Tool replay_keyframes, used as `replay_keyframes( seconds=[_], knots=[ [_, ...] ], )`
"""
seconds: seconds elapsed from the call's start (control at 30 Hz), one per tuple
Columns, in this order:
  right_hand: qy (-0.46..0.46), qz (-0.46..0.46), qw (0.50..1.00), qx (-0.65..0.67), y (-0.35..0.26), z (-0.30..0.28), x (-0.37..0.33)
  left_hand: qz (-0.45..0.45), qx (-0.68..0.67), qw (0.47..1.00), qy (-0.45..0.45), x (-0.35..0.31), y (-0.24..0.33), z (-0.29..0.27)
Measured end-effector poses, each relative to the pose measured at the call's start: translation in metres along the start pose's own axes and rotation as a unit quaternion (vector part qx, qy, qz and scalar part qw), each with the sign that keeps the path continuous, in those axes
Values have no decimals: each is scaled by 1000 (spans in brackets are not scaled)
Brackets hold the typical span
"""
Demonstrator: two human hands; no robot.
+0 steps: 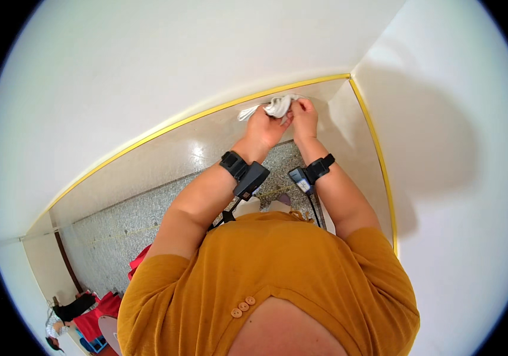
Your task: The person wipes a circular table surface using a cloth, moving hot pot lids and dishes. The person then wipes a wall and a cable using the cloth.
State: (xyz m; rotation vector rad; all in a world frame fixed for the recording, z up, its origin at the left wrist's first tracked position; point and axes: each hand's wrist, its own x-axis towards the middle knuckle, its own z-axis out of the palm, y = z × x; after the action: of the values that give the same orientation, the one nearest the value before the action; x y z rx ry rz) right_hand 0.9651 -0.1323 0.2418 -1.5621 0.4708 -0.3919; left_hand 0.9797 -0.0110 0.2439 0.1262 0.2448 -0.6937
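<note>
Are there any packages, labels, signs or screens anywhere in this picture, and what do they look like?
None that I can make out.
The closest things are two small dark boxes on black wrist straps, one by the left hand, one by the right hand.
Both hands hold a white cloth against the wall.

A speckled grey stone floor (123, 231) runs along glossy beige wall tiling (176, 151); red bags (96, 314) and dark items lie on it at lower left
</note>
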Motion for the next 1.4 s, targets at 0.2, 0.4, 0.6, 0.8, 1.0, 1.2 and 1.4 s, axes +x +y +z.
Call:
replay_keyframes(
  seconds=[0.2, 0.4, 0.6, 0.8, 1.0, 1.2, 1.4],
  knots=[
    [170, -174, 965, 95, -69, -11, -10, -84, 68, 994, -23, -18, 0, 51],
    [122, -140, 980, -77, -82, 52, -91, -115, 69, 991, -20, -51, 21, 17],
    [150, -197, 934, -258, -6, 26, -25, -100, 77, 992, 26, 20, -2, -48],
    [126, -156, 943, -264, 59, 94, -74, -60, 54, 992, 93, -43, 63, -119],
    [-17, 169, 975, 143, 64, 56, -48, -9, 45, 994, 98, -33, 61, -144],
    [115, 23, 973, 198, 26, -18, -4, -100, 120, 987, -47, -40, 23, -63],
    [207, -168, 947, -182, 1, -83, 56, -141, 194, 970, -38, -12, -5, -89]
  ],
)
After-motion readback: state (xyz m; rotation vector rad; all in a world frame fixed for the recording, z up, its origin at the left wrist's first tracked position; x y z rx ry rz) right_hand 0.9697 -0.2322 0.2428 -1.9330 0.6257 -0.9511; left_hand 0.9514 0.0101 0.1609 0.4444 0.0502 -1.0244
